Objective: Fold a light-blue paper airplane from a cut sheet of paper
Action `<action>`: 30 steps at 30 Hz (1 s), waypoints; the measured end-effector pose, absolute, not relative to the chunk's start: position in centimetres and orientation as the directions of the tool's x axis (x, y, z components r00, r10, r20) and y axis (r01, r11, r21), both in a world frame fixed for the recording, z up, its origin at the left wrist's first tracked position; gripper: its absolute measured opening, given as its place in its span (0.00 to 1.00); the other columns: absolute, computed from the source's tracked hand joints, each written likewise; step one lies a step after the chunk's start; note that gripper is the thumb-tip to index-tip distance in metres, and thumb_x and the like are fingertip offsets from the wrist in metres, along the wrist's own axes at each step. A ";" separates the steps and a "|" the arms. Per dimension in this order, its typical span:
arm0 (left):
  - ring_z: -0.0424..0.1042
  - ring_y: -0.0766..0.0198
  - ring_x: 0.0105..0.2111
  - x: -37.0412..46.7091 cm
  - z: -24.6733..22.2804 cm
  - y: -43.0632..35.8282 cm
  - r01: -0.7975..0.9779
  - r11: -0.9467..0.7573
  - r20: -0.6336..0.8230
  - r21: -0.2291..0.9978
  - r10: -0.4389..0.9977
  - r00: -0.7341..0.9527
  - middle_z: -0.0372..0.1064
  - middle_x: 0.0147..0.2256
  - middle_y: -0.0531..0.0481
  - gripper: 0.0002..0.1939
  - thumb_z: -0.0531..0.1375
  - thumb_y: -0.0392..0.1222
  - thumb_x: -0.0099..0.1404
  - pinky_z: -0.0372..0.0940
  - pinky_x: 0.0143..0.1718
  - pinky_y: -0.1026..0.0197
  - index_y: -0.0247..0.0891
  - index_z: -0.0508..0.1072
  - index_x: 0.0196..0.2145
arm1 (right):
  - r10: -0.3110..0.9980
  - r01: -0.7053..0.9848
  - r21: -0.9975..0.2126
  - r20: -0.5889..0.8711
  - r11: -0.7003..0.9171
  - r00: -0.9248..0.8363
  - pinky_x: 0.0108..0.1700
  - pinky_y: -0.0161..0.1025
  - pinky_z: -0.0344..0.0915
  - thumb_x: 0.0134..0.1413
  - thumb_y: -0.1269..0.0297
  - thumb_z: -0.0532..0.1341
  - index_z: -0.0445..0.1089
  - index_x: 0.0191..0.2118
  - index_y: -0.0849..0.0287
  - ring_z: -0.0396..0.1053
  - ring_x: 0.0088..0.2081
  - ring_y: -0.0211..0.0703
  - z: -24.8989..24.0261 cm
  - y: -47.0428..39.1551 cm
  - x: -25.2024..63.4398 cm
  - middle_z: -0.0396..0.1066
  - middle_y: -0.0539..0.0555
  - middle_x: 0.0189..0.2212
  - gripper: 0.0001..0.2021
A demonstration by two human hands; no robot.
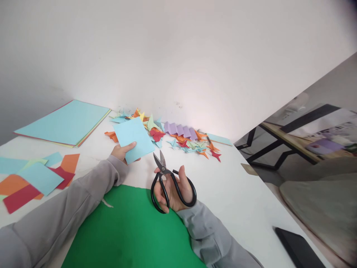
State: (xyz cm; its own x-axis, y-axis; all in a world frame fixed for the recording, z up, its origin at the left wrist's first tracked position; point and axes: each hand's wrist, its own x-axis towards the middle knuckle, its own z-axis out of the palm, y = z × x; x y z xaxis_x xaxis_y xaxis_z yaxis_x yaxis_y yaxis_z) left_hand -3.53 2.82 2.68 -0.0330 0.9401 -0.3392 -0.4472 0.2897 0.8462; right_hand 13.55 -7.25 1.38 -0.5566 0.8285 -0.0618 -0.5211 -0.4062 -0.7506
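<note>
We've got sheet (134, 136) left, scissors (163, 169) right.
Left fingers (130, 146) pinch the blue sheet over the worktop (223, 175), in front of the folded shapes (178, 129); right fingers (182, 175) grip the scissors, blades (158, 161) parted.

We see a pale blue paper (136, 136) – flat, four-cornered, unfolded – pinched at its near-left edge in the left hand (122, 152), thumb across its upper face. It sits skewed, beyond the far edge of the green sheet (134, 227).

We see scissors (163, 169) with grey metal blades and big black looped handles, resting in the right hand (175, 196). Blades parted in a narrow V, tips pointing away from the green sheet; loops over its far right corner. Paper's near-right corner lies close to the blade tips – contact we cannot judge.
</note>
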 end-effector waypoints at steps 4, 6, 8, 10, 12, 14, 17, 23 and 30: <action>0.68 0.64 0.19 -3.5 2.7 2.8 -0.436 0.288 -0.336 0.853 0.941 -0.034 0.70 0.25 0.47 0.10 0.64 0.33 0.46 0.67 0.15 0.61 0.32 0.69 0.28 | 0.826 -0.508 -0.756 -0.075 -0.413 -0.559 0.11 0.31 0.56 0.48 0.37 0.28 0.51 0.51 0.57 0.60 0.14 0.37 1.4 -7.3 13.5 0.68 0.53 0.21 0.36; 0.68 0.64 0.19 -3.5 2.7 2.8 -0.437 0.286 -0.334 0.853 0.942 -0.035 0.70 0.25 0.48 0.10 0.64 0.33 0.45 0.67 0.15 0.61 0.32 0.69 0.28 | 0.825 -0.513 -0.754 -0.068 -0.411 -0.562 0.11 0.32 0.56 0.48 0.38 0.28 0.50 0.52 0.57 0.61 0.14 0.37 1.3 -7.3 13.6 0.68 0.53 0.22 0.36; 0.68 0.64 0.19 -3.5 2.8 2.8 -0.439 0.287 -0.335 0.851 0.942 -0.034 0.69 0.24 0.48 0.10 0.64 0.33 0.45 0.67 0.14 0.61 0.32 0.69 0.28 | 0.820 -0.529 -0.746 -0.041 -0.405 -0.571 0.11 0.32 0.57 0.49 0.38 0.29 0.50 0.52 0.58 0.62 0.14 0.38 1.3 -7.2 13.6 0.68 0.53 0.22 0.35; 0.67 0.64 0.18 -3.5 2.8 2.8 -0.437 0.288 -0.336 0.852 0.941 -0.035 0.69 0.24 0.48 0.10 0.65 0.33 0.45 0.66 0.14 0.61 0.32 0.69 0.28 | 0.812 -0.544 -0.735 -0.016 -0.406 -0.584 0.11 0.33 0.57 0.49 0.38 0.30 0.50 0.52 0.58 0.63 0.15 0.39 1.3 -7.2 13.6 0.68 0.53 0.21 0.35; 0.67 0.64 0.18 -3.5 2.7 2.9 -0.432 0.291 -0.340 0.854 0.940 -0.040 0.69 0.24 0.48 0.11 0.65 0.33 0.44 0.66 0.15 0.60 0.32 0.69 0.28 | 0.805 -0.556 -0.722 -0.002 -0.412 -0.594 0.11 0.33 0.58 0.50 0.38 0.30 0.50 0.52 0.57 0.63 0.15 0.39 1.3 -7.2 13.6 0.68 0.53 0.21 0.34; 0.68 0.63 0.18 -3.5 2.7 2.9 -0.430 0.293 -0.343 0.854 0.938 -0.041 0.69 0.24 0.47 0.11 0.65 0.34 0.44 0.66 0.16 0.59 0.32 0.69 0.27 | 0.801 -0.563 -0.714 0.005 -0.416 -0.598 0.11 0.33 0.58 0.50 0.38 0.30 0.49 0.52 0.57 0.63 0.15 0.39 1.3 -7.2 13.6 0.68 0.53 0.21 0.34; 0.68 0.62 0.19 -3.5 2.6 2.9 -0.426 0.295 -0.341 0.855 0.940 -0.033 0.69 0.24 0.47 0.11 0.65 0.34 0.43 0.66 0.17 0.58 0.33 0.69 0.27 | 0.802 -0.568 -0.711 0.010 -0.414 -0.597 0.12 0.33 0.59 0.50 0.39 0.30 0.49 0.52 0.57 0.63 0.15 0.39 1.2 -7.2 13.6 0.68 0.53 0.22 0.34; 0.67 0.63 0.17 -3.5 2.8 2.4 -0.366 0.292 -0.297 0.884 0.954 0.045 0.69 0.23 0.48 0.12 0.65 0.36 0.44 0.66 0.15 0.58 0.32 0.69 0.28 | 0.825 -0.563 -0.716 -0.032 -0.413 -0.564 0.11 0.33 0.58 0.50 0.40 0.27 0.49 0.54 0.58 0.62 0.15 0.38 1.3 -7.3 13.5 0.69 0.54 0.21 0.36; 0.66 0.62 0.17 -3.2 3.2 1.7 -0.299 0.340 -0.293 0.892 0.937 0.193 0.68 0.21 0.47 0.11 0.65 0.37 0.44 0.66 0.14 0.59 0.31 0.70 0.26 | 0.851 -0.519 -0.758 -0.088 -0.394 -0.517 0.13 0.32 0.59 0.48 0.37 0.30 0.47 0.54 0.53 0.63 0.15 0.38 1.3 -7.1 13.6 0.69 0.51 0.21 0.35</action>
State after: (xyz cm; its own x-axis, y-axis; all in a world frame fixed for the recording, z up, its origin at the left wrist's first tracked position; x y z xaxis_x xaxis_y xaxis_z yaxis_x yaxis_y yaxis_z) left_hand -3.21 1.65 3.15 0.1929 0.9366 -0.2926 -0.2986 0.3401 0.8917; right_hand 13.59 -7.09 1.27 -0.5173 0.8512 -0.0884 -0.5192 -0.3943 -0.7583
